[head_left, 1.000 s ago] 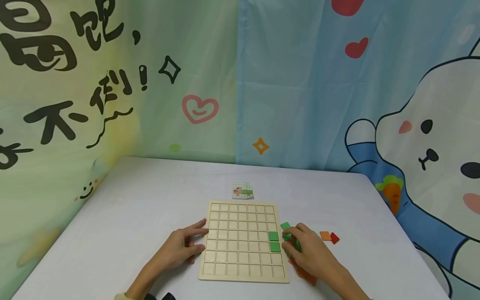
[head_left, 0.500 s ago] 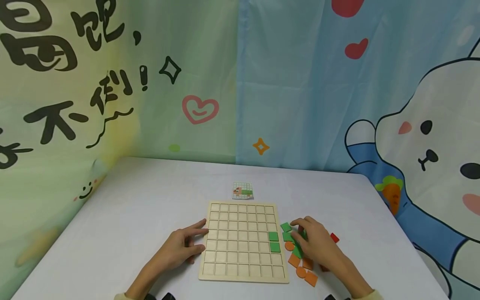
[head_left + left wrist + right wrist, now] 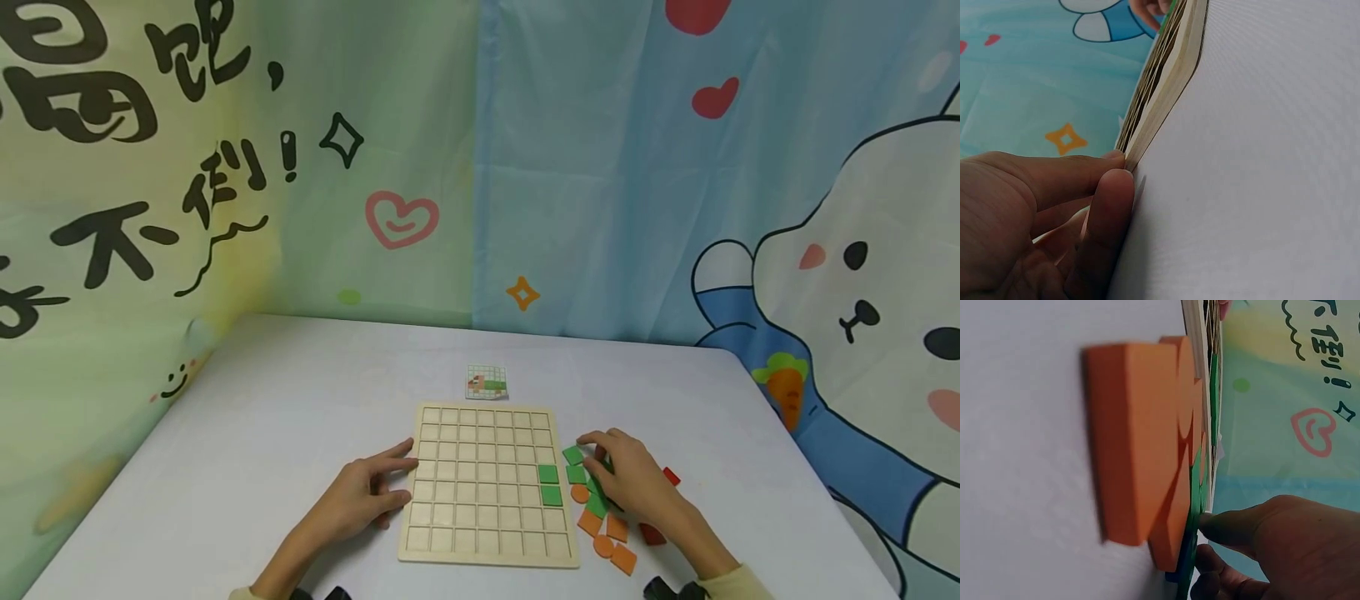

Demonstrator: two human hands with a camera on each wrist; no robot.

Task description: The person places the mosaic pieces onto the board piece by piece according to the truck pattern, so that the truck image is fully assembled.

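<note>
In the head view, a pale wooden grid board (image 3: 480, 485) lies on the table, with two green squares (image 3: 550, 485) in its right column. My left hand (image 3: 367, 492) rests its fingertips against the board's left edge; the left wrist view has its fingertips (image 3: 1119, 178) touching that wooden side. Over the loose pieces to the right of the board is my right hand (image 3: 626, 471), fingers bent loosely downward. Green squares (image 3: 576, 474) lie beside and under it. The right wrist view has its thumb tip (image 3: 1210, 524) at the green pieces, partly hidden.
Orange squares (image 3: 623, 558) and orange discs (image 3: 603, 547) lie right of the board's lower corner. Dark red pieces (image 3: 652, 534) and a red piece (image 3: 671, 476) sit farther right. A small printed grid card (image 3: 486, 382) lies behind the board. A printed curtain (image 3: 585, 167) hangs behind the table.
My right hand has moved right and slightly away from the board's edge, uncovering green and orange pieces. My left hand stays at the board's left edge.
</note>
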